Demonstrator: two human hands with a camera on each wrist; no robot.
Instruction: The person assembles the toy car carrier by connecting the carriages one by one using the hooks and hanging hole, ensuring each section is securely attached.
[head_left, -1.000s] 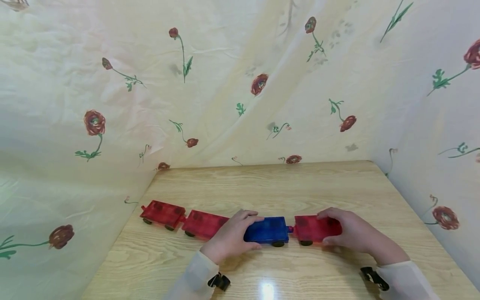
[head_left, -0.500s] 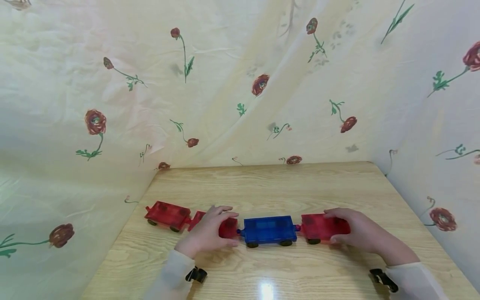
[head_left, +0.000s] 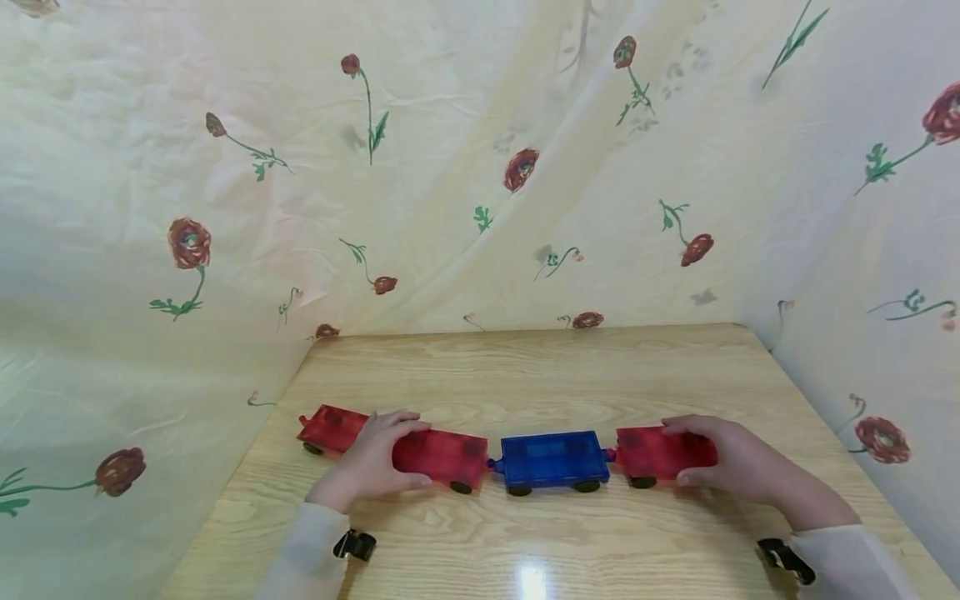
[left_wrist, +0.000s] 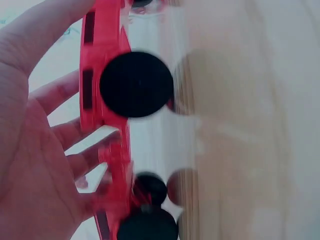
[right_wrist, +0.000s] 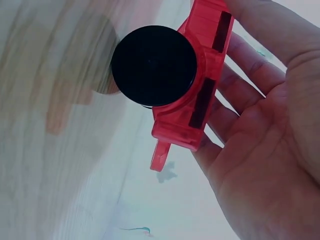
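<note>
A row of toy train cars with black wheels stands on the wooden table. Farthest left is a red car [head_left: 330,427], partly behind my left hand [head_left: 372,457]. That hand holds the second red car [head_left: 442,457] across its width, thumb on the near side and fingers on the far side. A blue car [head_left: 555,460] follows in the middle, joined by couplers at both ends. At the right end, my right hand [head_left: 723,458] grips another red car [head_left: 658,454] between thumb and fingers. In the right wrist view, a red coupler [right_wrist: 160,156] sticks out from this car's free end.
The light wood tabletop [head_left: 525,375] extends behind and in front of the cars. A flowered cloth [head_left: 450,167] hangs at the back and both sides. Black straps [head_left: 355,546] sit at both wrists.
My left hand has slid left from the blue car to the second red car. The row has shifted to the right, with my right hand still holding the end car.
</note>
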